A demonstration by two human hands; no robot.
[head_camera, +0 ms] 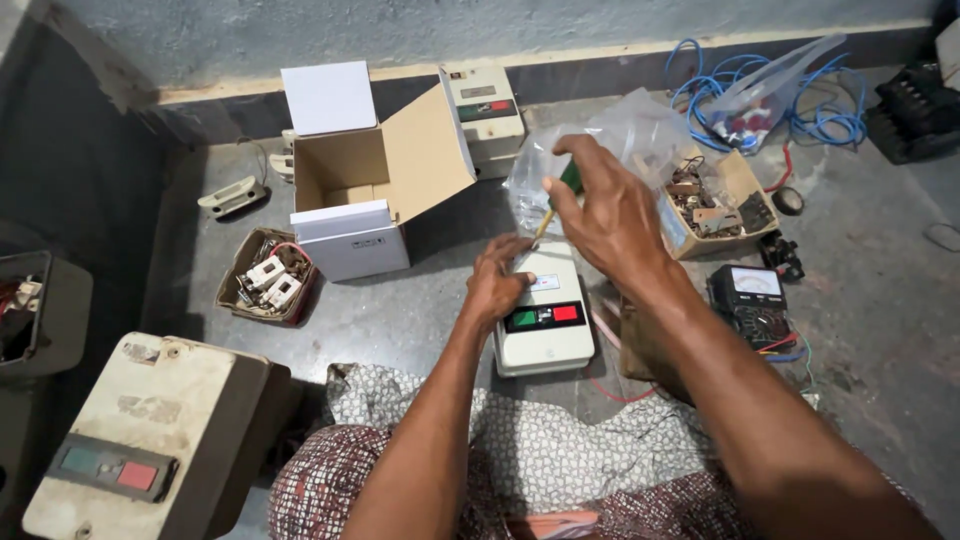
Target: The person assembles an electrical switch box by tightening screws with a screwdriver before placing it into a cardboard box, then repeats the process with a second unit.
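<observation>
The left hand (497,283) lies palm-down, fingers curled against the top edge of a smooth cream plastic switch box (545,322) on the grey concrete floor (420,310). The right hand (608,215), wrist bent, pinches a green-handled screwdriver (558,200) pointing down at the box.

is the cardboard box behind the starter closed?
No, the cardboard box stands open, flaps up, beyond the white starter that the left hand presses.
</observation>
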